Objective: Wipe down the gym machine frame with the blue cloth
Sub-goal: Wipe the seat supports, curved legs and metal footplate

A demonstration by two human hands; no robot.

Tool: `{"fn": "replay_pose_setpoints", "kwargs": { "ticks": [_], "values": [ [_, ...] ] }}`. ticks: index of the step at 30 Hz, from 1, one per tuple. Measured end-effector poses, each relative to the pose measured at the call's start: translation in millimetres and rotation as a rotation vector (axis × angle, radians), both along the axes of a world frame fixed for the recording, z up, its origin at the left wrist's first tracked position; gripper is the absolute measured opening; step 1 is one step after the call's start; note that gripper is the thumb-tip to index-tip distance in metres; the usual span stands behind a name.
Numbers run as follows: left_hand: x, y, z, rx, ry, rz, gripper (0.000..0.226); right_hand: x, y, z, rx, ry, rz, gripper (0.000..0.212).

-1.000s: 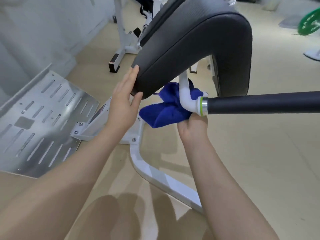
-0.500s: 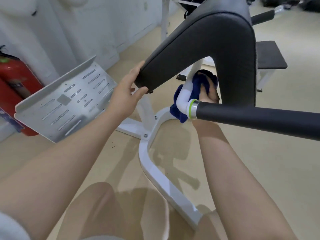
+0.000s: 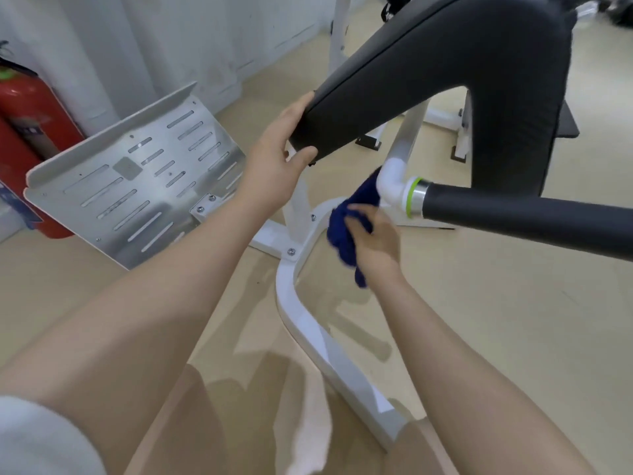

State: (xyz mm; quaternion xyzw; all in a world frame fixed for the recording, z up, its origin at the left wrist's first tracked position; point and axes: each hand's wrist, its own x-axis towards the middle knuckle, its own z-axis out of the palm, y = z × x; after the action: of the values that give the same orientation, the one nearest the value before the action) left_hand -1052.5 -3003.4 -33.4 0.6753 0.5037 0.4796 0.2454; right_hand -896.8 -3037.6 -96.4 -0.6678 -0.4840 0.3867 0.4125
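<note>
head view: the dark blue fluffy cloth point(image 3: 346, 231) is gripped in the right hand point(image 3: 375, 240) beside the white bent metal pipe point(image 3: 394, 176), the black soft pad point(image 3: 428, 87) is gripped by the left hand point(image 3: 274, 166), and the pipe should likely be rubbed next.

- Left hand point(image 3: 274, 156) gripping lower end of black pad point(image 3: 445, 80).
- Right hand point(image 3: 373, 241) holding blue cloth point(image 3: 346, 224) against white frame elbow point(image 3: 394, 176), below pad.

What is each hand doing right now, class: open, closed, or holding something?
Left hand: grips the end of the black pad.
Right hand: holds the blue cloth beside the white frame elbow.
</note>
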Motion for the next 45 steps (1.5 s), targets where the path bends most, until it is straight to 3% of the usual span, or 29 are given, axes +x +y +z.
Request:
{"fn": "replay_pose_setpoints", "kwargs": {
  "ticks": [6,12,15,18,25,30,33,35,37,41,45],
  "values": [
    [-4.9,-11.9,-45.1,-0.084,-0.108,-0.049,0.073,-20.5,-42.3,-102.5,-0.146,-0.075,0.125,0.016],
    [-48.5,-36.5,-199.2,-0.623,0.171,-0.023,0.048,-20.1,-52.5,-167.3,-0.218,-0.315,0.22,0.014],
    [-58.5,-40.4,-254.8,-0.743,0.315,-0.02,0.041,-23.8,-50.1,-194.7,-0.174,-0.248,0.178,0.01],
    [-52.6,-45.8,-287.9,-0.874,0.328,0.003,0.041,-30.3,-58.3,-212.8,-0.133,-0.114,0.129,0.008],
    [-42.5,-51.5,-322.4,-1.003,0.093,0.092,0.046,-34.2,-43.1,-237.9,-0.146,0.018,0.039,0.012],
    [-57.4,-50.4,-322.5,-0.991,-0.005,0.191,0.043,-50.2,1.2,-233.1,0.079,-0.168,0.056,0.006],
    [-75.5,-38.4,-331.3,-0.959,-0.01,0.194,0.044,-67.9,30.7,-243.6,0.172,-0.268,0.165,0.03],
    [-87.4,-25.5,-345.5,-0.955,0.007,0.181,0.046,-80.9,44.7,-270.7,0.076,-0.462,0.268,0.054],
    [-94.1,-9.6,-364.6,-0.989,-0.023,0.154,0.049,-91.0,58.5,-300.4,-0.103,-0.605,0.291,0.065],
    [-88.9,18.7,-398.3,-1.008,-0.241,0.041,0.047,-111.1,98.0,-336.6,-0.18,-0.595,0.322,0.07],
    [-69.8,41.6,-420.9,-1.048,-0.547,-0.039,0.043,-137.0,138.1,-353.2,-0.221,-0.699,0.149,0.085]
  ]
}}
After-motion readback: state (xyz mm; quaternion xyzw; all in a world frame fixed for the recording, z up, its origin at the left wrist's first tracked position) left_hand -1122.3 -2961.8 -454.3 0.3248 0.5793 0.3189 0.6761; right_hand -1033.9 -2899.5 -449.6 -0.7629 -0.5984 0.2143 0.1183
